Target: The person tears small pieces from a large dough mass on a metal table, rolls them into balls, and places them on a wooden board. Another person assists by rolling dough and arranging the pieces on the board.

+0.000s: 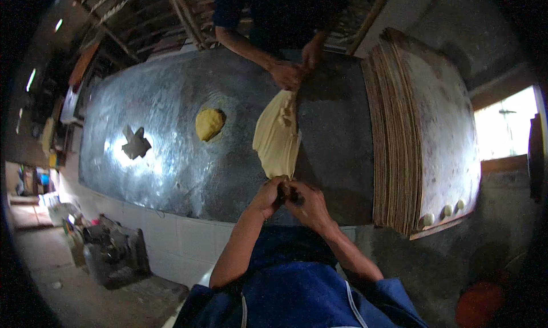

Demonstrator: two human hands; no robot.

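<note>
A pale yellow dough sheet [277, 137] lies stretched across the metal tabletop [165, 157]. Its near end is pinched between the left hand [270, 195] and right hand [304, 204], both closed on it, touching each other. Its far end is held by a co-worker's hands [290, 72]. A dough ball [209, 124] sits just left; stacked boards [399, 139] stand right.

Metal table [171, 157]: dough ball [209, 124] at centre; stretched dough sheet [278, 137] to its right; stack of boards [399, 134] at right edge, apparently bearing small dough balls [427, 219] at its near corner.
</note>
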